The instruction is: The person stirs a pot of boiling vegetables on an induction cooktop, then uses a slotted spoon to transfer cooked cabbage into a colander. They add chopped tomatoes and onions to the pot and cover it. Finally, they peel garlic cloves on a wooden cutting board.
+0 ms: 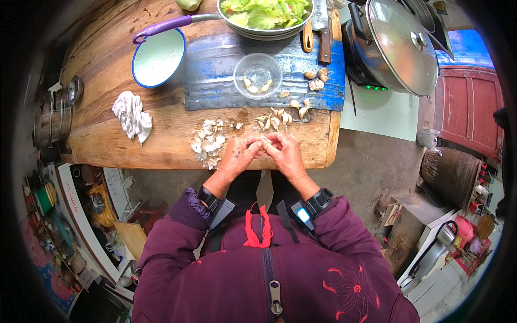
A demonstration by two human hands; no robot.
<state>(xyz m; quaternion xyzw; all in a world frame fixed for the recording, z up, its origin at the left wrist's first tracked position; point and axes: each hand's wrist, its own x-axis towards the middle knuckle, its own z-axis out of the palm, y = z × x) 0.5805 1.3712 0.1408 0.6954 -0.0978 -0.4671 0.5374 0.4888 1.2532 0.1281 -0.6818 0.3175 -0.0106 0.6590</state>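
Note:
Close together at the front edge of the wooden table, my left hand [241, 152] and my right hand [284, 150] pinch a garlic clove [264, 139] between their fingertips. The fingers partly cover it. Just beyond them lies a small pile of unpeeled garlic cloves [275, 120]. Left of my left hand is a heap of papery garlic skins [208, 139]. A clear plastic bowl [258, 60] farther back holds several peeled cloves [253, 89]. More garlic [316, 84] rests to its right on the blue-and-grey ridged sheet [210, 76].
A pan [264, 33] of cut lettuce with a purple handle stands at the back. Beside it are a white enamel bowl [158, 60] and a cleaver [324, 44]. A crumpled white cloth [132, 115] lies left. A large lidded pot [398, 44] sits on a cooker at right.

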